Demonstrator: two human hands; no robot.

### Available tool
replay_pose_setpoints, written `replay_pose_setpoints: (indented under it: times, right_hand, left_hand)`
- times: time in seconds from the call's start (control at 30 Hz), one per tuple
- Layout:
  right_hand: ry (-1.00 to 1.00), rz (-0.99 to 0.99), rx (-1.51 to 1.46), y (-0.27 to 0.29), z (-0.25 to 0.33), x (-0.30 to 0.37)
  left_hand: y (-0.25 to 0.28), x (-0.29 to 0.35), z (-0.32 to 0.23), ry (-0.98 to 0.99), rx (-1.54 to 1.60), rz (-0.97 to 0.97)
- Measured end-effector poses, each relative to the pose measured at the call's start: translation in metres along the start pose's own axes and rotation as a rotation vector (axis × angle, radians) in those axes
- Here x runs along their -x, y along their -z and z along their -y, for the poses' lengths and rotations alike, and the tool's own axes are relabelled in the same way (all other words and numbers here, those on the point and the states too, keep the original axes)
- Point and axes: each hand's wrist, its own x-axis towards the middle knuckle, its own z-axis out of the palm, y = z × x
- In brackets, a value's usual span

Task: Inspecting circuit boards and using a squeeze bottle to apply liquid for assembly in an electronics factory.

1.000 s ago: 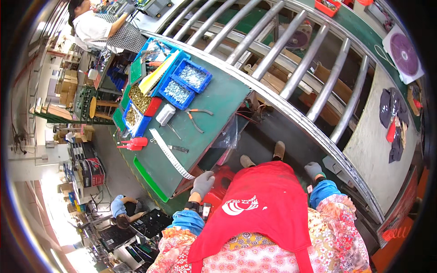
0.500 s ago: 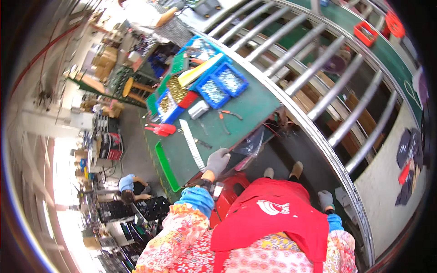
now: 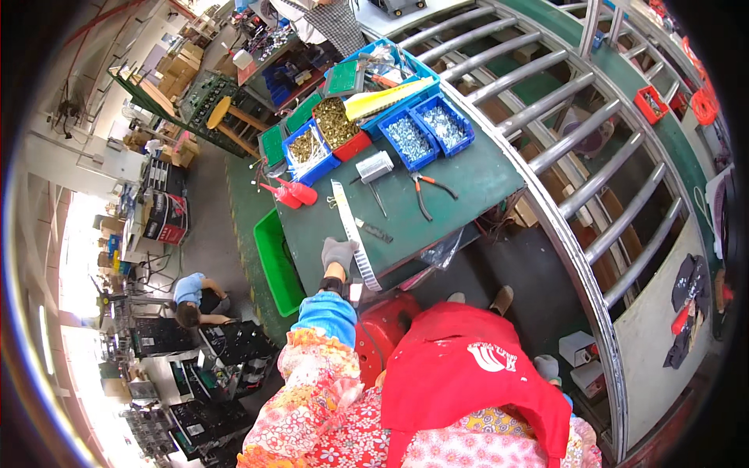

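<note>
Your left hand [image 3: 338, 253], in a grey glove, lies flat on the near edge of the green workbench [image 3: 468, 175], fingers loosely spread, palm down, gripping nothing. It sits just beside, perhaps touching, the lower end of a long pale strip [image 3: 353, 234] that runs up the bench top toward the trays. A blue cuff and a flowered sleeve follow the arm back to you.

Your right hand [image 3: 548, 366], also in a grey glove, shows only as a small patch low beside the red apron [image 3: 468, 382]; whether it is open or closed cannot be told, nor whether it holds anything.

On the bench:
- A dark short tool [image 3: 375, 231] just right of the strip, near your left hand.
- Red-handled pliers [image 3: 425, 191] at mid-bench, lying flat.
- A small silver block [image 3: 374, 166] above the pliers' left.
- Two red squeeze bottles [image 3: 290, 193] at the left edge, tipped on their sides.
- Blue trays of silver parts [image 3: 427, 131] at the far side; a red tray of brass parts [image 3: 340, 125] left of them.

A red stool [image 3: 382, 331] stands under the bench edge, close by your left forearm. A green bin [image 3: 275, 261] sits on the floor left of the bench. Another person [image 3: 191, 296] crouches on the floor well off to the left.
</note>
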Motion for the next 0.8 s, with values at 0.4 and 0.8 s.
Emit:
replay_pose_setpoints:
  times: [0.4,0.8]
  right_hand:
    - [0.472,-0.050,0.809,-0.037,-0.027,0.031]
    - [-0.058,-0.197,-0.072,0.006,-0.051,0.084]
  left_hand:
    - [0.009,-0.052,0.037,-1.010,-0.896,0.228]
    - [-0.044,0.179,-0.145,-0.851,0.023,1.015]
